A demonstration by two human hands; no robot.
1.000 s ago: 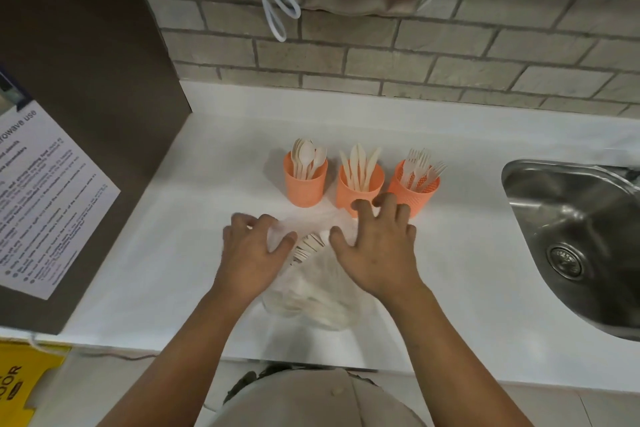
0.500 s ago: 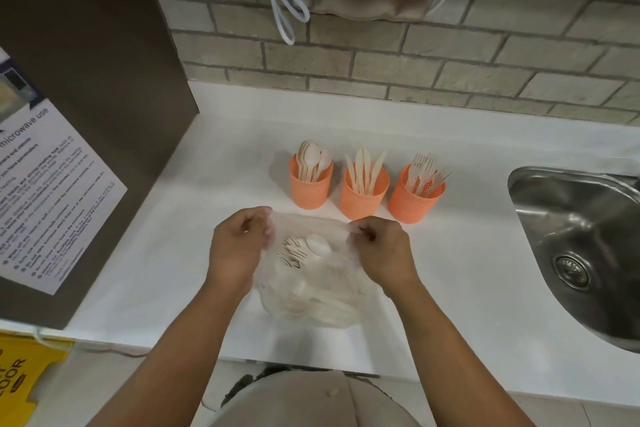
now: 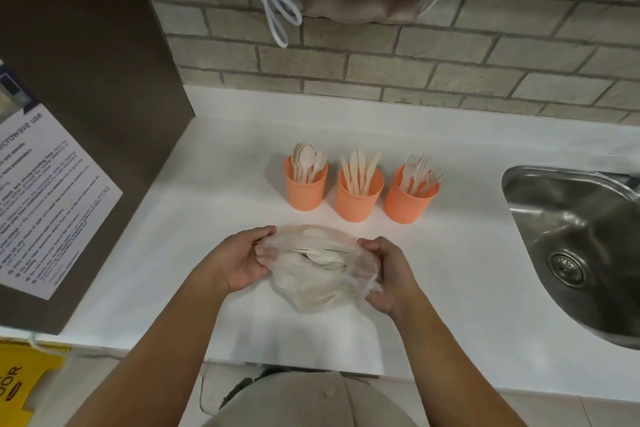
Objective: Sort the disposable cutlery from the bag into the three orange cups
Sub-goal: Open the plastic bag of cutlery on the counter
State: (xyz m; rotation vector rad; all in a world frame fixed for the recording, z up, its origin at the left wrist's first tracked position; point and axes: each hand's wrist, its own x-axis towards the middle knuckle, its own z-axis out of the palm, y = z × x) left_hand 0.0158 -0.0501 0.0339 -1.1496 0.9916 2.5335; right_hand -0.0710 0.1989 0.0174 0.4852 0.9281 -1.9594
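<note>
Gripping bag edges, both hands

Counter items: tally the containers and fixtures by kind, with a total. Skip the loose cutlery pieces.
Orange cups: 3, one with spoons, one with knives, one with forks
Clear bag: 1, held between the left hand and the right hand
Sink: 1
Total: 5

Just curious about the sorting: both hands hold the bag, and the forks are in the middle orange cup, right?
Not quite. The head view shows the forks in the right cup; the middle cup holds knives. Both hands, left and right, do hold the bag.
</note>
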